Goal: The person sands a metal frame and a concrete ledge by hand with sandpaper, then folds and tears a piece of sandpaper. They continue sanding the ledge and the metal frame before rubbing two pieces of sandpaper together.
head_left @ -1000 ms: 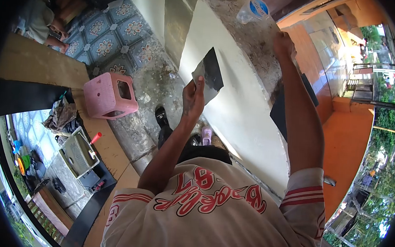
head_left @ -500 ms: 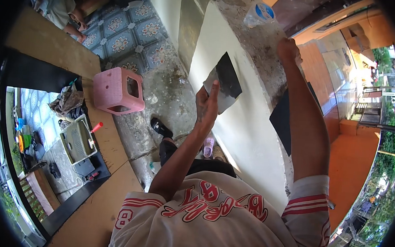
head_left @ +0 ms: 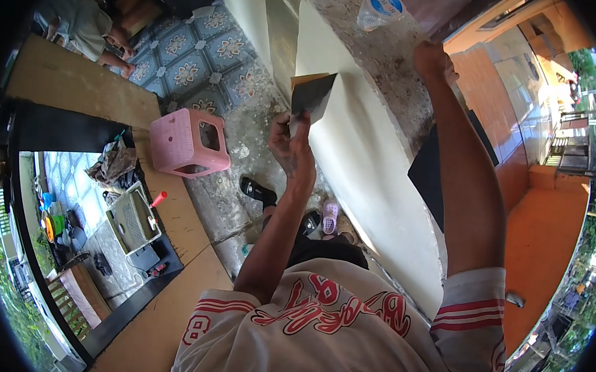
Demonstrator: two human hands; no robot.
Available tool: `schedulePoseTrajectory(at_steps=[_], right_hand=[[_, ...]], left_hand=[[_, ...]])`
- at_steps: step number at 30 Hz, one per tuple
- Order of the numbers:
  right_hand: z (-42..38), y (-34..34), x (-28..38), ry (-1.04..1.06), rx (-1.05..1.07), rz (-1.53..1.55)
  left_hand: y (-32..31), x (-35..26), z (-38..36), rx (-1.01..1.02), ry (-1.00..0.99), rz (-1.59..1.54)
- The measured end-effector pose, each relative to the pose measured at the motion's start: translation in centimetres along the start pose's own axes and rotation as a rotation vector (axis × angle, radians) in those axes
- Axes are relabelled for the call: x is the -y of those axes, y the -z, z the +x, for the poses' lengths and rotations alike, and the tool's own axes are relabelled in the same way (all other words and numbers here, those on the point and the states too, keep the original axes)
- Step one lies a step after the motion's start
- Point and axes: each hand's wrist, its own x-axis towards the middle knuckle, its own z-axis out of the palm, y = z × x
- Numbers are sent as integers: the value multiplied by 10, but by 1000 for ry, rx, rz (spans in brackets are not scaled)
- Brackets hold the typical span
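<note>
My left hand [head_left: 292, 145] is closed on a piece of sandpaper [head_left: 313, 97], with the thumb on its dark face. The sheet is folded or bent, and a strip of tan backing shows at its top. It is held beside the white wall [head_left: 361, 156]. My right hand [head_left: 436, 63] is curled into a fist at the rough concrete ledge [head_left: 387, 69] on top of the wall; whatever is inside the fist is hidden. Under my right forearm lies a larger dark sheet [head_left: 428, 175], partly covered by the arm.
A clear plastic cup [head_left: 379, 12] with a blue label is on the ledge. A pink stool [head_left: 181, 143] stands on the concrete floor to the left. Beyond a window frame [head_left: 130, 312] are a tray and cloths. Another person [head_left: 83, 19] is at the upper left.
My left hand has moved left and turned, so the sandpaper is seen more edge-on and its tan backing shows. My right hand stays at the ledge. The whole view has shifted slightly.
</note>
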Motion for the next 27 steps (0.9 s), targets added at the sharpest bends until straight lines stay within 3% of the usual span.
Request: schedulePoseTrajectory(at_steps=[2, 5, 7, 10, 12, 14, 17, 19, 21, 23, 25, 27], right_hand=[[5, -12, -4, 75, -138, 25], [-41, 43, 20, 33, -61, 13], [-8, 1, 2, 60, -102, 26], [11, -11, -7, 65, -64, 14], [10, -9, -1, 24, 7, 0], [0, -3, -1, 81, -105, 98], [3, -7, -2, 77, -103, 85], [-6, 8, 6, 31, -29, 32], [-23, 32, 17, -11, 44, -23], [-43, 52, 26, -29, 51, -29], [-31, 38, 20, -23, 45, -29], [-30, 36, 20, -21, 38, -29]], left_hand=[[-10, -6, -6, -42, 19, -127], [-16, 15, -7, -45, -51, -128], [-24, 8, -15, -22, -17, -122], [-24, 11, -26, -48, 189, -34], [-18, 14, -30, -32, 227, 14], [-13, 13, -34, -6, 270, 70], [-14, -5, -35, -9, 328, 72], [-8, 2, -31, -161, 531, 102], [16, 36, -22, -141, 471, 58], [17, 29, -22, -118, 411, 16], [-5, -22, -28, -119, 442, 131], [-1, -18, -22, -115, 396, 127]])
